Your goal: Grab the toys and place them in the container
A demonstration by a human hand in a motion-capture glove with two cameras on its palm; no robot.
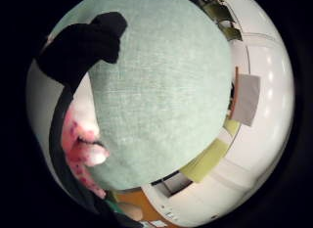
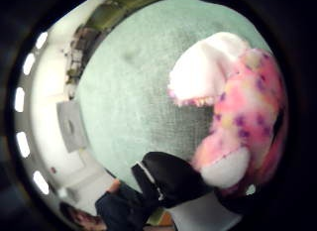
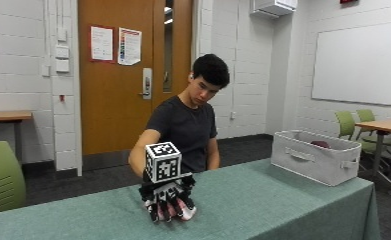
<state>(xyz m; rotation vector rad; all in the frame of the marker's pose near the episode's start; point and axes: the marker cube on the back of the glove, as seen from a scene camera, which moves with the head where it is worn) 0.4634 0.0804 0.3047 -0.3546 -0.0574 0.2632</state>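
Across the green cloth-covered table point(image 3: 275, 200), the white fabric container point(image 3: 315, 156) sits well apart from the action, off toward the person's left. The black-gloved right hand point(image 3: 168, 200) has its fingers curled round the pink-and-white spotted plush toy point(image 2: 237, 117), right down on the cloth.

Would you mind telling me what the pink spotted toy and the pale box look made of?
The pink spotted toy looks like fuzzy plush with white patches. The pale box seems stiff woven fabric, judging by its soft edges and sewn handle; not certain.
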